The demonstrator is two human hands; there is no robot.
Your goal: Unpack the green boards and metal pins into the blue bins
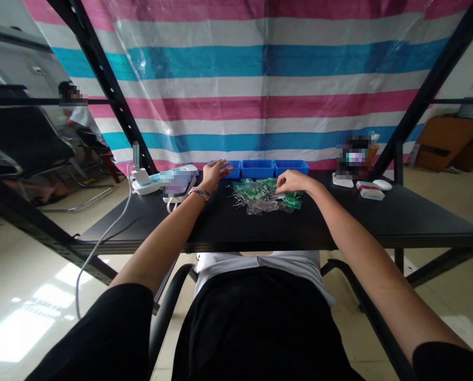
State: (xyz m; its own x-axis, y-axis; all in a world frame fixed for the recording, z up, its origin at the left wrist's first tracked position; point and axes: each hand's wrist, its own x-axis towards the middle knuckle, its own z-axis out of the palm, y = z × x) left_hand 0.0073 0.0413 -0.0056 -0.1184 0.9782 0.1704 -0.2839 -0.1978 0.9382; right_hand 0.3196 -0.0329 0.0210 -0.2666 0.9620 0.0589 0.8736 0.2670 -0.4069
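Observation:
A pile of small clear and green plastic packets [260, 197] and thin metal pins or screws [241, 199] lies mid-table; their exact kind is too small to tell. My right hand [292, 181] is at the pile's right side, fingers curled down and pressed together at the packets. What they pinch is hidden. My left hand [215, 174], with a braided bracelet on the wrist, hovers at the left blue bin [236, 168], fingers stretched out and holding nothing visible. Beside that bin stand a middle blue bin [257, 172] and a right blue bin [292, 166].
A power strip [149, 186] with a cable and a blurred phone-like item [178, 185] lie left. A small box [369, 190], a white mouse-like object [382, 184] and a blurred item on a stand sit right. Black frame posts flank the table [228, 230]; a person sits far left.

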